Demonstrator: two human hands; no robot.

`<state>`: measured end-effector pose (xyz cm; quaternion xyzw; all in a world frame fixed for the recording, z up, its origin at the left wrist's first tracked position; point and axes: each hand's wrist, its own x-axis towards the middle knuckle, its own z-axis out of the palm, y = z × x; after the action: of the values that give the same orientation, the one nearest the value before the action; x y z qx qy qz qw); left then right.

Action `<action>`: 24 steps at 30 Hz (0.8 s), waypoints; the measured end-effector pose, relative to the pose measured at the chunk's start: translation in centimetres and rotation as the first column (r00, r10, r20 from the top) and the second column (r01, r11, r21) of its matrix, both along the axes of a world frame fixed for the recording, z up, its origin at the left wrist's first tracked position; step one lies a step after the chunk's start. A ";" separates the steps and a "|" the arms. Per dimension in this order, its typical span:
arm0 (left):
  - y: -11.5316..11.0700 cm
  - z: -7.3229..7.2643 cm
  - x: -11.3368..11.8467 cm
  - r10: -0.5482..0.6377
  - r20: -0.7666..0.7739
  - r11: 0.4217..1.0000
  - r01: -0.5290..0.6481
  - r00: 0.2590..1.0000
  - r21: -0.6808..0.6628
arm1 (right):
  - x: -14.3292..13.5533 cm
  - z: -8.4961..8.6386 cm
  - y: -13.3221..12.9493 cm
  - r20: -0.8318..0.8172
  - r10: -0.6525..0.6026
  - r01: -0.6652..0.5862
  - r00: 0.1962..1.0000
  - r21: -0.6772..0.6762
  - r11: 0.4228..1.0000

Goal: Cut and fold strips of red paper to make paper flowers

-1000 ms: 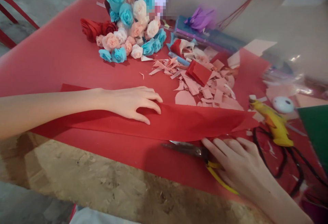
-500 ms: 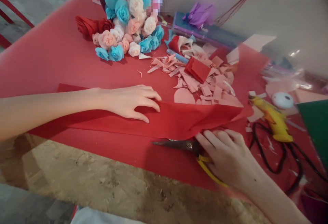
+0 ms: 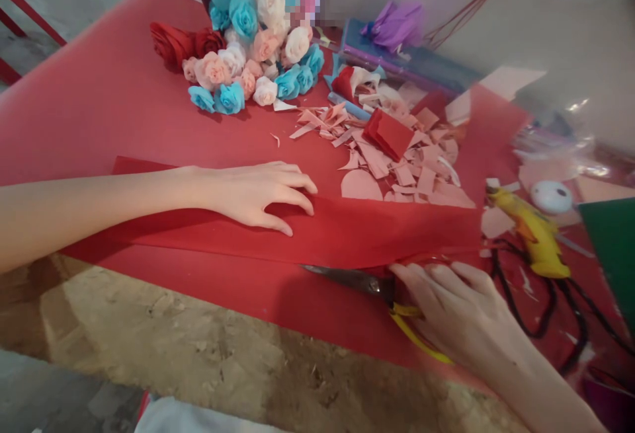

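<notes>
A long folded strip of red paper (image 3: 377,231) lies along the front of the red tabletop. My left hand (image 3: 260,195) rests on its middle, palm down with fingers spread, pressing on nothing else. At the strip's near right edge is my right hand (image 3: 454,307), curled around the yellow handles of a pair of scissors (image 3: 354,279). The dark blades point left, looking closed, and their tip lies at or just beside the paper's near edge. My right fingertips touch the strip's near edge; whether they also pinch it I cannot tell.
Paper roses (image 3: 265,46) in blue, pink, white and red stand at the back. Pink paper scraps (image 3: 370,155) and a folded red piece (image 3: 387,133) lie behind the strip. A yellow glue gun (image 3: 538,235) with a black cord sits at right, near a white round object (image 3: 551,196).
The strip's right end was raised and creased; now it lies flatter and reaches farther right. My right hand with the scissors has shifted slightly right. My left hand stays on the paper.
</notes>
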<state>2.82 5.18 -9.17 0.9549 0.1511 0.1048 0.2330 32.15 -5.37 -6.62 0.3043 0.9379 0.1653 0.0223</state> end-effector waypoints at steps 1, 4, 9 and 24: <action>0.0 0.0 0.0 0.003 0.002 1.000 -0.003 1.000 -0.003 | -0.1 0.0 -0.1 0.009 -0.019 0.019 1.000 0.004 1.000; 0.0 0.0 0.0 0.014 0.004 1.000 -0.014 1.000 -0.016 | -0.4 0.0 -0.4 0.031 -0.050 0.050 0.998 0.015 0.999; 0.1 0.0 0.1 0.014 0.001 0.999 -0.014 1.000 -0.029 | -1.2 -0.3 -0.4 0.034 -0.063 0.062 0.997 0.034 0.998; 0.1 -0.2 0.2 0.032 -0.001 0.999 -0.032 0.999 -0.036 | -1.3 -0.3 -0.4 0.033 -0.021 0.021 0.999 -0.004 1.000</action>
<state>2.98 5.28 -9.32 0.9481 0.1684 0.1056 0.2483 30.87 -5.78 -6.96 0.3112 0.9345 0.1680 0.0400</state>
